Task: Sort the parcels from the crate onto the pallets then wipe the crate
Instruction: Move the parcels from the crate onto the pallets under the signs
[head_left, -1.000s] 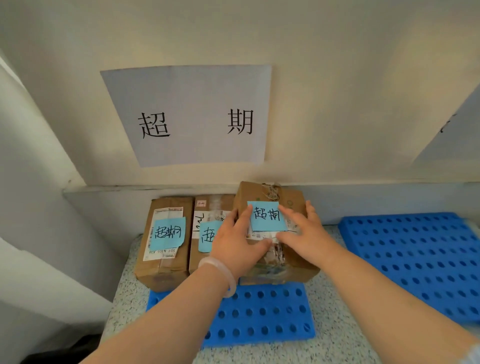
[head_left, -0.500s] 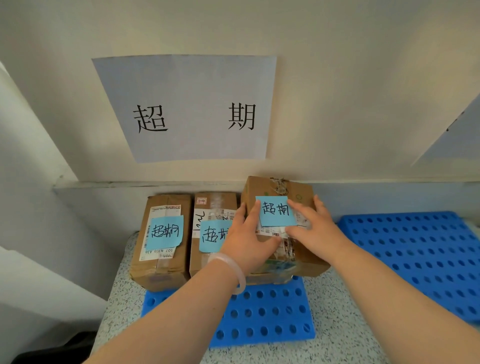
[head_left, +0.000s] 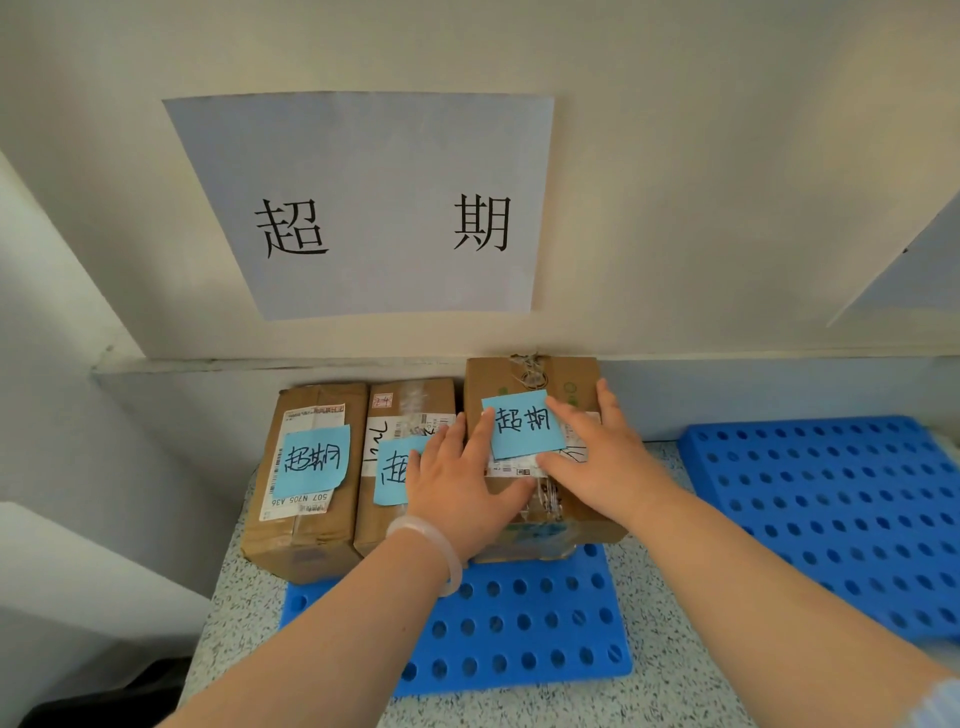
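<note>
Three brown cardboard parcels stand in a row on a small blue perforated pallet (head_left: 519, 634), each with a blue sticky note. The left parcel (head_left: 306, 483) and middle parcel (head_left: 400, 415) sit against the wall ledge. The right parcel (head_left: 530, 379) is the tallest. My left hand (head_left: 457, 488) lies flat on its top near edge with fingers straight, a pale bangle on the wrist. My right hand (head_left: 597, 462) rests flat on the same parcel's right side, fingers spread. The crate is not in view.
A paper sign (head_left: 374, 208) with two black characters hangs on the wall above the parcels. A second, larger blue pallet (head_left: 831, 519) lies to the right on the speckled counter (head_left: 675, 691). Another sign's corner (head_left: 914, 275) shows at far right.
The right parcel has slid back toward the wall under both hands and now sits level with the other two. The view has shifted slightly closer.
</note>
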